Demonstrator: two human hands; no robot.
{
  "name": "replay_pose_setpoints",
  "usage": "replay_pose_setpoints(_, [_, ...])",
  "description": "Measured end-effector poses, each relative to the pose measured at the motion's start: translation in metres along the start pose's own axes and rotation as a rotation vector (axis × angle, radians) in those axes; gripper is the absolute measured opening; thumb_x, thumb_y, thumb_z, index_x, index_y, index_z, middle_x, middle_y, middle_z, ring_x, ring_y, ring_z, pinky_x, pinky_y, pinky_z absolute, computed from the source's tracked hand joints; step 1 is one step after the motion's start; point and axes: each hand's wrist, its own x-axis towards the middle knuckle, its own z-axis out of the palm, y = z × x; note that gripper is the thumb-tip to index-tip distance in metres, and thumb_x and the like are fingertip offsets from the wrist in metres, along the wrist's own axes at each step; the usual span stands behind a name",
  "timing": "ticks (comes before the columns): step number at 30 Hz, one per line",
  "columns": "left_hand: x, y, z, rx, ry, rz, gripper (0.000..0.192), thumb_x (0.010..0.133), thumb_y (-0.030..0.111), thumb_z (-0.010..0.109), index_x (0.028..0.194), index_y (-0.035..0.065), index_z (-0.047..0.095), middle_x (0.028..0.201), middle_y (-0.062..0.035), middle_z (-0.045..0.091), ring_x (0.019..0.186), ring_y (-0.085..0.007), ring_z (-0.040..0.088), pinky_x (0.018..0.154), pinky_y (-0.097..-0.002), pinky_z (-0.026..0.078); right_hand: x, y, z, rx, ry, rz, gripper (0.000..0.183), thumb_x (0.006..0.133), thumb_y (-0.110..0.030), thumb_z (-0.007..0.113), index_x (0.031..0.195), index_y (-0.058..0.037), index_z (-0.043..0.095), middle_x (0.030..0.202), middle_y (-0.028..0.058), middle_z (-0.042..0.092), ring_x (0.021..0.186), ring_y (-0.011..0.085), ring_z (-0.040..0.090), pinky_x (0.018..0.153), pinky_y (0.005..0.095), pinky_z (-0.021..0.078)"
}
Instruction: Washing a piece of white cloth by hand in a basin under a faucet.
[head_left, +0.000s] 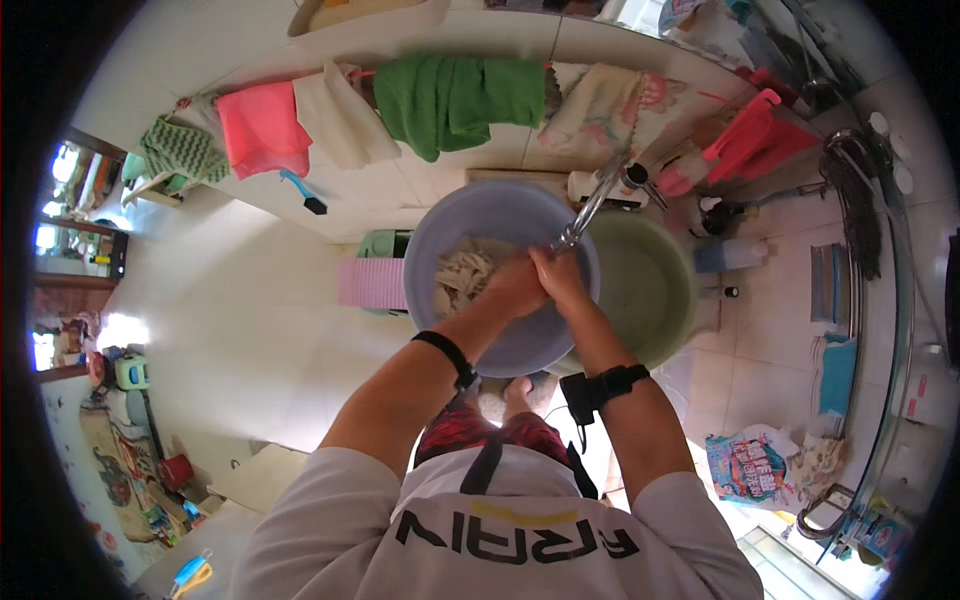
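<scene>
A round blue-grey plastic basin (502, 196) lies before me, with wet, crumpled off-white cloth (463, 276) in its left half. Over the basin's middle, my left hand (517, 285) and my right hand (559, 276) touch each other under the end of a metal tap spout (589, 206). The fingers are partly hidden, and whether either hand holds anything is unclear. A larger green basin (679, 300) with liquid stands partly beneath the blue-grey one, on the right.
Cloths, among them a green towel (459, 101) and a pink cloth (264, 127), hang along the wall behind the basins. A pink ribbed washboard (371, 283) sticks out at the left. Bottles, one with blue liquid (720, 256), stand at the right beside a printed bag (750, 465).
</scene>
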Motion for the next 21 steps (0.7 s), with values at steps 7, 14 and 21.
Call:
replay_pose_setpoints(7, [-0.040,-0.010,-0.051,0.354,-0.081,-0.325,0.067,0.073,0.036,0.071,0.131,0.0120,0.049,0.136,-0.0154,0.043,0.125,-0.0362,0.043,0.095,-0.0529,0.044,0.004,0.031,0.014,-0.400,-0.006,-0.166,0.049,0.078,-0.030,0.065,0.113,0.0035,0.057,0.106,0.0238,0.062,0.103,0.0366,0.059,0.088,0.0416,0.0459])
replay_pose_setpoints(14, [-0.018,-0.084,0.005,-0.275,-0.113,-0.307,0.055,0.060,0.024,0.073,0.113,0.0121,0.062,0.103,-0.0216,0.064,0.098,-0.0371,0.061,0.087,-0.0413,0.048,-0.018,0.028,0.024,-0.370,-0.345,-0.225,0.052,0.074,-0.026,0.071,0.116,0.0016,0.057,0.101,0.0203,0.065,0.099,0.0338,0.062,0.085,0.0394,0.0474])
replay_pose_setpoints(21, [-0.047,-0.049,-0.062,-0.236,-0.146,-0.070,0.065,0.060,0.026,0.078,0.118,0.0058,0.055,0.103,-0.0230,0.064,0.097,-0.0389,0.061,0.082,-0.0434,0.048,-0.034,0.002,-0.010,-0.001,-0.407,-0.209,0.025,0.076,-0.009,0.067,0.098,0.0002,0.060,0.085,0.0039,0.061,0.078,0.0109,0.055,0.067,0.0286,0.0447])
